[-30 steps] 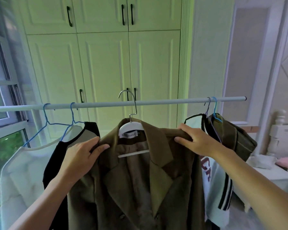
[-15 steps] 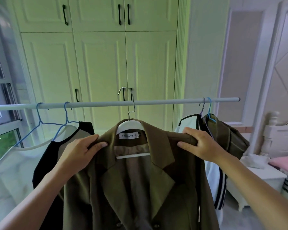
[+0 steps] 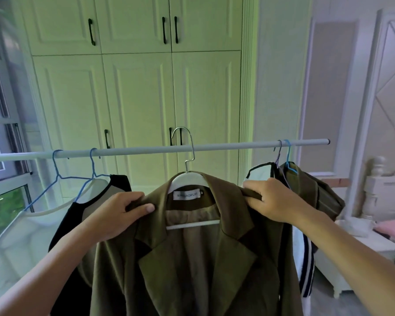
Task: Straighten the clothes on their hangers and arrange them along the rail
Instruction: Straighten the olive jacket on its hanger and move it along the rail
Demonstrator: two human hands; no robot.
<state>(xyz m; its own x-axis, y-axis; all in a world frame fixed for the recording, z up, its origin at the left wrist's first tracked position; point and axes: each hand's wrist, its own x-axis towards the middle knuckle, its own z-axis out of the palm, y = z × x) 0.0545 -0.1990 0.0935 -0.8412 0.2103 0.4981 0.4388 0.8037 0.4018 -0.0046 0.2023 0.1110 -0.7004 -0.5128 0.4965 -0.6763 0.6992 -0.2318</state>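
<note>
Lately little has moved along the rail (image 3: 237, 145): the white top (image 3: 21, 242) and the black-and-beige top (image 3: 65, 226) hang on their blue wire hangers (image 3: 57, 176) at the left as they did a second ago, and the olive coat (image 3: 192, 270) is held at the middle as before. What has changed is our left hand (image 3: 119, 215), which lay flatter across the coat's shoulder and now pinches it, thumb on top and fingers curled under the cloth. The coat sits on a white hanger (image 3: 181, 182) whose metal hook (image 3: 180, 128) rises above the rail and crosses in front of it; we judge that it is not yet seated, so the coat wants lowering onto the open stretch of rail. Our right hand (image 3: 274, 201) grips the other shoulder, fingers wrapped over the top edge of the cloth. Further right, a white garment with dark stripes (image 3: 307, 267) and another olive garment (image 3: 324, 197) hang close together near the rail's end. With both shoulders gripped, we reckon the coat is being squared on its hanger before it is hung.
</note>
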